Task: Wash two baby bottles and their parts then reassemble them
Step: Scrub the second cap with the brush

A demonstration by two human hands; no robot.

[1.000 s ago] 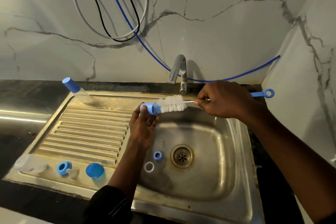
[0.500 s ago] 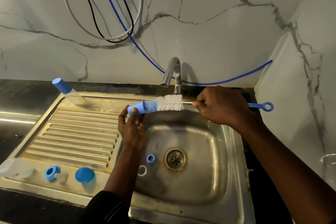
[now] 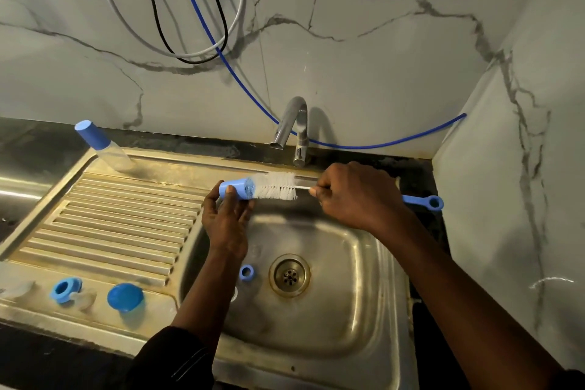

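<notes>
Over the sink basin (image 3: 364, 279) we see the left hand (image 3: 226, 222) gripping a blue cap (image 3: 234, 188) between thumb and fingers. The right hand (image 3: 354, 196) is clenched round the bottle brush (image 3: 275, 188), hiding most of its handle. The bristle tip sits inside the cap. A blue ring (image 3: 246, 272) lies beside the drain (image 3: 288, 275), and only a sliver of a white ring (image 3: 235, 293) shows behind the left forearm. On the drainboard (image 3: 110, 225) sit a blue collar (image 3: 65, 290), a blue dome (image 3: 125, 296) and, cut off at the edge, what may be a clear bottle body (image 3: 19, 290). A capped bottle (image 3: 104, 149) stands at the far corner.
</notes>
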